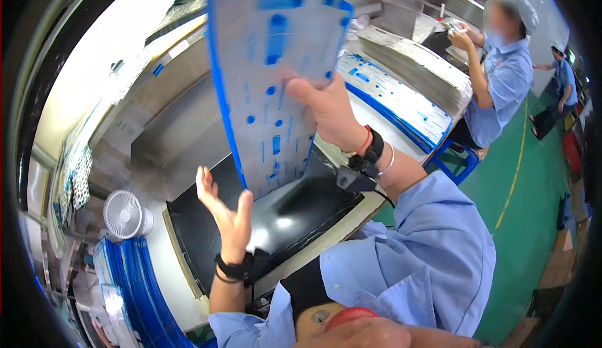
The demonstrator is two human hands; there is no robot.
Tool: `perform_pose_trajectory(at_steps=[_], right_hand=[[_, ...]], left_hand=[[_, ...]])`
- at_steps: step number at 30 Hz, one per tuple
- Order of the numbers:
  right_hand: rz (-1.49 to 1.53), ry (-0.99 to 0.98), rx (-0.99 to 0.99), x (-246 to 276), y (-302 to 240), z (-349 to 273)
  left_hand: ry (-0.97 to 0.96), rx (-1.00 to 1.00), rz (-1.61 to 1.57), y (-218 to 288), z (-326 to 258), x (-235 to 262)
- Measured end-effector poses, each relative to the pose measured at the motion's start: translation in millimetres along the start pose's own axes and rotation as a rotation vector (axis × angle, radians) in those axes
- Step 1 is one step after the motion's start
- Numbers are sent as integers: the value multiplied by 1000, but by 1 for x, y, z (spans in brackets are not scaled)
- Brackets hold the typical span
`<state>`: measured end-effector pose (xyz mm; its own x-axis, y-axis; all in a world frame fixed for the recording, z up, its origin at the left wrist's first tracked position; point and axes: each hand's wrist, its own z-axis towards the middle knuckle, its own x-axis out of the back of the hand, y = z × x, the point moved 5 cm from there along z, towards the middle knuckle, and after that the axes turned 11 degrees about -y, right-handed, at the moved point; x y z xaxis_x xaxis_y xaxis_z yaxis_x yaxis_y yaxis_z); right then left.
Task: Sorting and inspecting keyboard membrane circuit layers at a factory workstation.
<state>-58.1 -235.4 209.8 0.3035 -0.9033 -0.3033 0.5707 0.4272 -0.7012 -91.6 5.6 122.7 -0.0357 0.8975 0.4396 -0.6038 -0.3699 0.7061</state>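
Observation:
A long pale sheet with blue edges and blue patches (251,141) stands raised on end in front of me. My right hand (323,110) grips it by its right side, thumb lying across the face, the other fingers mostly hidden. Beside its lower left corner, my left hand (229,213) is open with the fingers spread; the thumb tip is close to that corner, and whether they touch I cannot tell. Below both hands lies a glossy black plate (207,241) on the worktable. Both wrists wear black bands, the right one with a small device.
To the right rests a stack of similar blue-patched sheets (401,100), with a tall pile of pale sheets (414,59) behind it. A white fan (123,214) stands left, above blue-edged sheets (141,285). A co-worker (501,66) works beyond a blue stool (454,163).

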Motion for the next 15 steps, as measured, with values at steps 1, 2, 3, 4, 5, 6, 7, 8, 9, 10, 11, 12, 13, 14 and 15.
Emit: perform_pose_trajectory(at_steps=[1, 2, 3, 4, 5, 6, 7, 8, 9, 10, 11, 12, 13, 14, 15], right_hand=[[97, 49, 17, 0, 3, -5], [201, 97, 39, 0, 2, -11], [212, 116, 21, -2, 7, -14], [224, 92, 12, -7, 13, -16], [248, 157, -2, -6, 20, -20], [276, 216, -22, -6, 27, -24], [269, 199, 0, -7, 29, -28], [273, 187, -4, -7, 32, -28], [153, 196, 4, -5, 33, -29], [32, 199, 12, -3, 31, -29], [37, 183, 5, 3, 15, -30], [-744, -131, -269, -4, -6, -28], [-1519, -460, -518, -6, -16, -30], [-1556, -489, -416, -16, -37, -37], [-1589, -507, -327, -24, -50, -51]], left_hand=[[4, -30, -52, 6, 21, 2], [-37, -80, -32, 22, 38, 3], [-104, -131, -71, 43, 50, 0], [-158, -200, -66, 61, 59, -5], [-115, -130, -40, 79, 63, -12], [-65, -55, -11, 90, 64, -15], [-35, -34, 65, 85, 69, -16], [-7, -12, 140, 77, 74, -17], [8, -90, 101, 78, 77, -16], [25, -82, 107, 76, 79, -11], [39, -83, 130, 73, 81, -6], [55, -75, 158, 69, 79, 1], [41, -3, 195, 69, 78, 8], [53, -3, 201, 70, 81, 15], [73, -96, 438, 76, 85, 16]])
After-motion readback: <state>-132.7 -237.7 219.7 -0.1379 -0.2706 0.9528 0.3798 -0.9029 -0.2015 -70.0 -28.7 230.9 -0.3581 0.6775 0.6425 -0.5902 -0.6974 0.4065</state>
